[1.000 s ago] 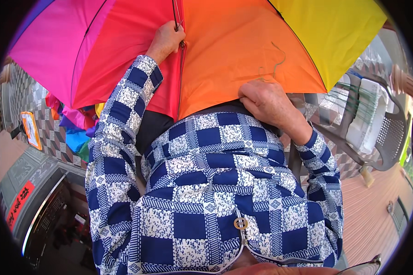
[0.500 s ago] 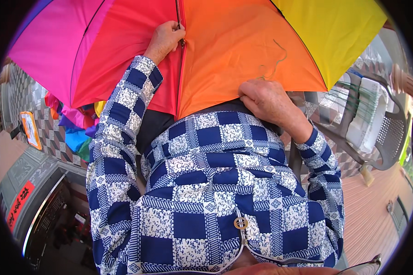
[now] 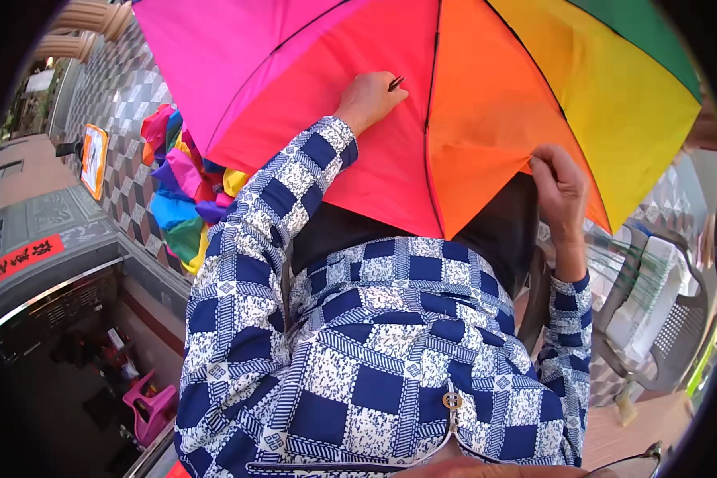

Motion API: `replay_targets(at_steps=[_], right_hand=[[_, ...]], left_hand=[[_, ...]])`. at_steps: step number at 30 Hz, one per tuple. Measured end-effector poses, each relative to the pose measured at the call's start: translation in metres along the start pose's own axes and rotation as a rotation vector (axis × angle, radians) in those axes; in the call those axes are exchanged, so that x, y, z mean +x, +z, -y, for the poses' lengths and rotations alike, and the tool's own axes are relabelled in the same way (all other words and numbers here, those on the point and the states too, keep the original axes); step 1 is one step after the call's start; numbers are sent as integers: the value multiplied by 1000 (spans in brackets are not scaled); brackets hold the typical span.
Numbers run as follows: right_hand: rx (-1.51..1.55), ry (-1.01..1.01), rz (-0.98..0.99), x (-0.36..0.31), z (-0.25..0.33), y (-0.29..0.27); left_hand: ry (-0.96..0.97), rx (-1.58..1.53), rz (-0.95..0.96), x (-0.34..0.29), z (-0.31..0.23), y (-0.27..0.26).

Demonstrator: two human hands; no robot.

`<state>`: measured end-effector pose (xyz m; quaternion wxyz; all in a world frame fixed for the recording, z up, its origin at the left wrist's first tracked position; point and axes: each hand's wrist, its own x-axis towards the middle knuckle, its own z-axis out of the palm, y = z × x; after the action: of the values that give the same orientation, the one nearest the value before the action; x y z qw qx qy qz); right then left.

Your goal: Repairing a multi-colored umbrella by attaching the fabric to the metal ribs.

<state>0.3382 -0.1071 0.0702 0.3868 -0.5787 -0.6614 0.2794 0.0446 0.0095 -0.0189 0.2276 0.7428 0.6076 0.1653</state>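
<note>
While the open rainbow umbrella [image 3: 454, 103] fills the upper half of the frame, a person in a blue-and-white checked shirt [image 3: 374, 358] works on its canopy with both hands.

Umbrella: spread wide, panels running pink, red, orange, yellow and green from upper left to upper right; its lower edge hangs just above the person's chest.

Left hand: the left hand [image 3: 368, 99], upper centre, rests on the red panel beside a dark rib, fingers drawn together around a small dark pen-like tool [image 3: 395, 83] whose tip points up and right.

Right hand: the right hand [image 3: 560, 187], right of centre, is pinched shut on the orange panel's lower edge, holding the cloth taut.

Step in hand: apparently steadying the canopy while the tool is set near the seam.

Next move: it seems to call for a firm hold on the edge and a careful, light touch along the rib.

Surroundings: a bundle of coloured cloth [image 3: 179, 195] at left against a patterned tiled wall [image 3: 123, 88]; a grey plastic chair [image 3: 661, 319] at lower right; a pink stool [image 3: 147, 406] at lower left.
</note>
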Motion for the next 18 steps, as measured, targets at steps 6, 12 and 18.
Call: replay_targets(at_steps=[6,12,18], right_hand=[[47,92,163,-32,-17,-71],[-57,253,384,-75,-16,-94],[-172,180,440,-87,-19,-87]], left_hand=[[-73,-233,195,-21,7,-33],[-139,-371,284,-65,-5,-37],[107,-7,-199,-66,24,-60]])
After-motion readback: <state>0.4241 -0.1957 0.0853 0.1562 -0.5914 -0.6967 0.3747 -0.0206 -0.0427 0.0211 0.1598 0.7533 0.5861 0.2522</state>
